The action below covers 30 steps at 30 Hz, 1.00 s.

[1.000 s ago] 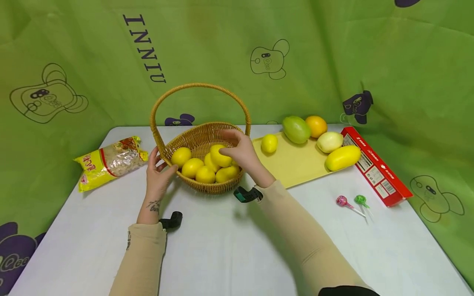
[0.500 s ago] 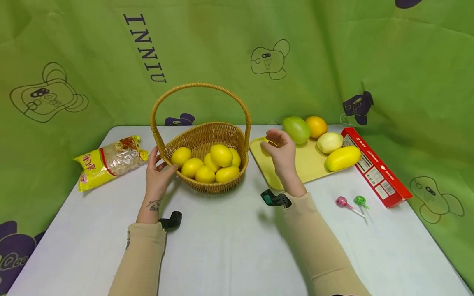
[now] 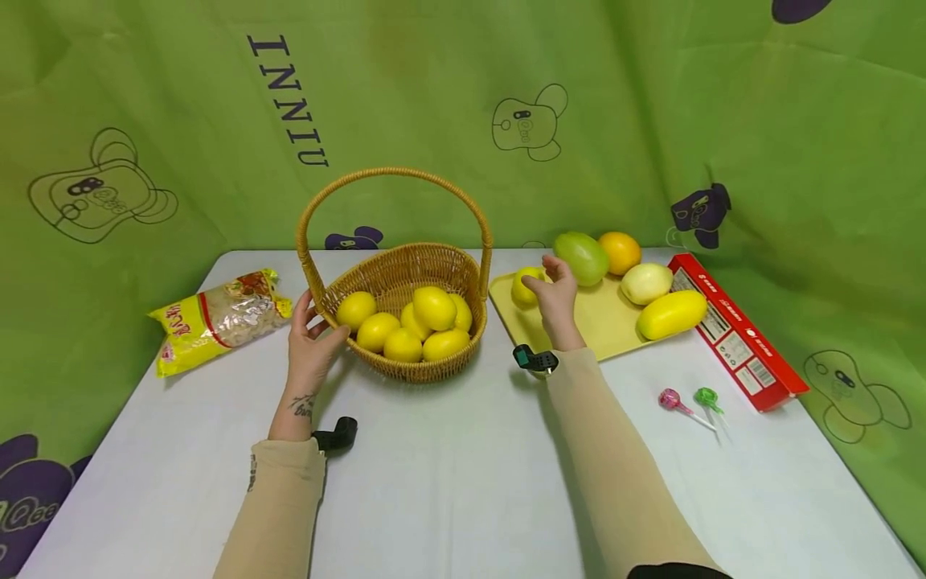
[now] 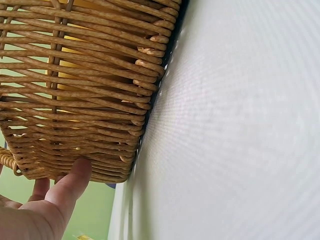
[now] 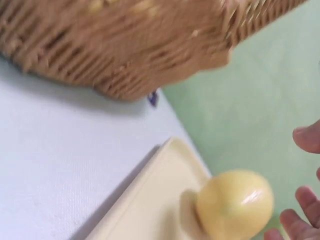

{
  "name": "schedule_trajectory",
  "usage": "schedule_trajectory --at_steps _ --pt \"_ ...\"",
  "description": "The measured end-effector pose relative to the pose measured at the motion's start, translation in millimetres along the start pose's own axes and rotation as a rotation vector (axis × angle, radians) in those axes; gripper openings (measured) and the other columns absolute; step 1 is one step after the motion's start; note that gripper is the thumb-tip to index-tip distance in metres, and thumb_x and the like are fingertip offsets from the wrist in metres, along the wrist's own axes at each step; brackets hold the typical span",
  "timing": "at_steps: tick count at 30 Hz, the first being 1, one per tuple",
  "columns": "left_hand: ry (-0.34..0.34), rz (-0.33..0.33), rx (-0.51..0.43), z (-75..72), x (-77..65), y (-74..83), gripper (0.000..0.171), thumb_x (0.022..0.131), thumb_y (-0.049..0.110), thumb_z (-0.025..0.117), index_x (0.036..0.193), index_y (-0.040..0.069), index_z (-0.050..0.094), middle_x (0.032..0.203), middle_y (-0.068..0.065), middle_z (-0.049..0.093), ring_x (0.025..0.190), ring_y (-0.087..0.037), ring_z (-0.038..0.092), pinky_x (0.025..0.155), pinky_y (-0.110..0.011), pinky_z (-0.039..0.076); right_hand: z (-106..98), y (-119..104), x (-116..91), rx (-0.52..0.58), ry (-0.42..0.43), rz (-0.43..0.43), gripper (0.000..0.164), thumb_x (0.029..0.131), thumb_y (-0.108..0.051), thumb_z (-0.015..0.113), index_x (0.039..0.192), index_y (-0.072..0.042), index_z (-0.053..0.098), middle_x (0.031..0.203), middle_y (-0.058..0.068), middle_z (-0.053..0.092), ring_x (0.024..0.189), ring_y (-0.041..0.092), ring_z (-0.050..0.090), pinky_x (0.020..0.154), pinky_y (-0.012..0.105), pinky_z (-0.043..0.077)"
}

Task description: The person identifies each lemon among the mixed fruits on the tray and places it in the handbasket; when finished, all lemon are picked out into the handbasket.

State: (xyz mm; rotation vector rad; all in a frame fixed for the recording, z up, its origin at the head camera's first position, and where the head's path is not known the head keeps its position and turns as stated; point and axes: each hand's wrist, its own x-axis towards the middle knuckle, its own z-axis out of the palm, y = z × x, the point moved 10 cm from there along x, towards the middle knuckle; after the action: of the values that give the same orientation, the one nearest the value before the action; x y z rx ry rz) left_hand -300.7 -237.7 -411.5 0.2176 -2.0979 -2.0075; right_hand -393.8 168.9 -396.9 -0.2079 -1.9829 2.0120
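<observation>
A wicker basket point(image 3: 412, 370) with a tall hooped handle holds several lemons point(image 3: 434, 309). At its left end, my left hand point(image 3: 309, 358) grips the wall; in the left wrist view the thumb point(image 4: 75, 182) presses the wicker point(image 4: 85, 115) and the other fingers are partly hidden behind it. My right hand point(image 3: 560, 304) is over the left part of a yellow tray point(image 3: 517, 330), beside a single lemon point(image 3: 524, 289). The right wrist view shows that lemon point(image 5: 235, 205) on the tray, with spread fingers and thumb point(image 5: 307, 137) apart from it.
Farther along the tray are a green mango-like fruit point(image 3: 581, 259), an orange point(image 3: 620, 253), a pale yellow fruit point(image 3: 647, 284) and a long yellow fruit point(image 3: 673, 314). A red box point(image 3: 738, 334) lies right, near two lollipops point(image 3: 670, 399). A yellow snack bag point(image 3: 220, 322) lies left.
My right hand has withdrawn from over the basket's lemons, moved right to the tray and come down beside the lone lemon. The left hand stays on the basket.
</observation>
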Motion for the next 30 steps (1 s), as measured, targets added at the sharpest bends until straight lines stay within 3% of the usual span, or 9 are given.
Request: schedule_trajectory --at_steps 8,13,19,21,27,30 --pt "-0.005 0.011 -0.003 0.8 -0.3 0.7 0.080 0.082 -0.002 0.059 0.147 0.029 0.023 0.138 -0.017 0.032 0.121 -0.032 0.042 0.070 -0.010 0.046 10.9 25.0 15.3 -0.096 -0.044 0.057 0.063 0.073 0.007 0.066 0.132 0.002 0.044 0.139 0.019 0.039 0.127 0.029 0.037 0.105 0.035 0.036" --pt "-0.002 0.014 -0.004 0.2 0.8 0.2 0.080 0.082 -0.003 0.059 0.146 0.029 0.024 0.138 -0.016 0.032 0.120 -0.032 0.043 0.070 -0.010 0.047 13.9 36.3 15.6 -0.209 -0.076 0.128 0.066 0.073 0.006 0.067 0.134 -0.001 0.043 0.138 0.016 0.040 0.114 0.028 0.043 0.082 0.036 0.050" --pt "0.001 0.012 -0.011 0.3 0.6 0.5 0.080 0.081 -0.003 0.059 0.146 0.028 0.024 0.137 -0.016 0.033 0.119 -0.032 0.043 0.069 -0.010 0.047 11.0 39.1 14.1 -0.265 -0.097 0.147 0.065 0.074 0.002 0.067 0.135 -0.005 0.044 0.139 0.014 0.039 0.110 0.028 0.044 0.060 0.027 0.049" --pt "0.000 0.010 -0.009 0.7 0.4 0.4 0.080 0.082 -0.003 0.059 0.147 0.028 0.024 0.137 -0.016 0.033 0.119 -0.032 0.043 0.069 -0.010 0.047 9.0 37.7 12.9 -0.259 -0.106 0.142 0.065 0.075 0.001 0.066 0.135 -0.006 0.044 0.139 0.014 0.038 0.111 0.028 0.044 0.064 0.029 0.050" --pt "0.005 0.010 0.000 0.7 0.7 0.9 0.080 0.081 -0.002 0.059 0.146 0.030 0.024 0.136 -0.016 0.033 0.118 -0.031 0.043 0.070 -0.010 0.047 5.0 21.2 6.6 -0.196 -0.143 0.069 0.064 0.074 0.001 0.067 0.134 -0.002 0.044 0.137 0.015 0.041 0.117 0.026 0.042 0.095 0.037 0.042" --pt "0.010 0.018 0.008 0.0 1.2 1.3 0.080 0.081 -0.002 0.059 0.146 0.030 0.025 0.136 -0.016 0.033 0.118 -0.031 0.043 0.070 -0.011 0.047 4.2 7.8 -0.3 -0.176 -0.171 0.017 0.063 0.073 0.002 0.068 0.132 0.000 0.046 0.135 0.016 0.043 0.114 0.027 0.044 0.096 0.037 0.042"
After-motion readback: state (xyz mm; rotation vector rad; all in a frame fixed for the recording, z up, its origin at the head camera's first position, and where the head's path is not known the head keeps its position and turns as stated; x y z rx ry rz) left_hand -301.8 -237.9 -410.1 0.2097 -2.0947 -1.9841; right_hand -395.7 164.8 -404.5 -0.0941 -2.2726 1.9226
